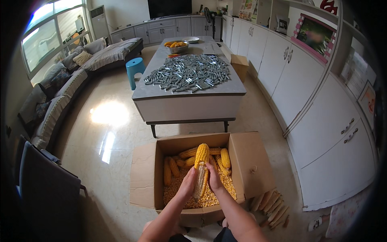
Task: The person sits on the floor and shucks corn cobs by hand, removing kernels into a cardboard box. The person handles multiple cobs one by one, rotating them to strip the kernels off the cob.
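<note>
Between my two hands, above an open cardboard box (141,177), is an ear of corn (202,152), tilted with its full yellow end pointing away from me. A pale strip along its near part is bare of kernels. My left hand (188,182) is closed on its left side, and my right hand (214,177) grips its right side; some fingers are hidden behind the ear. Loose kernels (219,197) cover the bottom of the box. Several whole ears (225,158) lie along the box's far side and left wall.
Stripped cobs (274,205) lie on the floor right of the box. Beyond it stands a grey table (141,93) bearing many small metal cylinders (189,72) and a bowl of corn (177,47). A blue stool (135,71) is beside the table, a dark chair (48,189) at left.
</note>
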### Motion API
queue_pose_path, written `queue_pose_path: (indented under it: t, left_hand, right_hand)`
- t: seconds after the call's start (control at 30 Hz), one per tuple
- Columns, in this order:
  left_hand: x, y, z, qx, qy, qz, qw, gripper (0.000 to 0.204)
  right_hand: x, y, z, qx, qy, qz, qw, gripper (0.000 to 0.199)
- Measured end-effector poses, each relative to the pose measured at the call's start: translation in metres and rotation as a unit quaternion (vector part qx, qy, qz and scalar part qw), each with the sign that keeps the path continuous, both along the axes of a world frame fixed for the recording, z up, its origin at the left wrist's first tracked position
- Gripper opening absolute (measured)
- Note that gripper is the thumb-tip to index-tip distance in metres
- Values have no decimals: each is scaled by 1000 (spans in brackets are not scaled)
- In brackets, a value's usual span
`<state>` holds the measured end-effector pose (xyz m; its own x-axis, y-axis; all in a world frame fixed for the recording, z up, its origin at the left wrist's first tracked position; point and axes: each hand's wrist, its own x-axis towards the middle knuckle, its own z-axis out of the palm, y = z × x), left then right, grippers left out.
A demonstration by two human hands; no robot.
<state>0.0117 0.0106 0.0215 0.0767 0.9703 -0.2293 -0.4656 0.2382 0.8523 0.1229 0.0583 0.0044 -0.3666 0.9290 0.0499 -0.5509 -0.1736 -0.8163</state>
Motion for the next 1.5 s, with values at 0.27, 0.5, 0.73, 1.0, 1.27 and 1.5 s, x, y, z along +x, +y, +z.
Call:
queue_pose_path:
  t: [0.27,0.5,0.73,1.0,1.27,1.5]
  left_hand:
    - [2,-1,-6,-20,-36,15,999,46]
    - [-1,-2,5,-72,-42,8,996,47]
    - [8,0,-12,111,164,-7,980,47]
    - [8,-4,4,59,99,3,993,45]
    - [8,-3,-2,64,84,0,994,49]
    - [7,-4,3,54,108,12,993,43]
  right_hand:
    - [0,0,-1,30,-98,-10,995,50]
    - [-7,-9,4,16,-110,-51,993,56]
    - [-7,-1,-9,28,-206,-137,968,55]
    - [-6,-4,3,66,-188,-86,976,52]
    - [-7,-4,2,21,-163,-103,981,55]
    - [-2,-4,0,23,-178,-52,982,58]
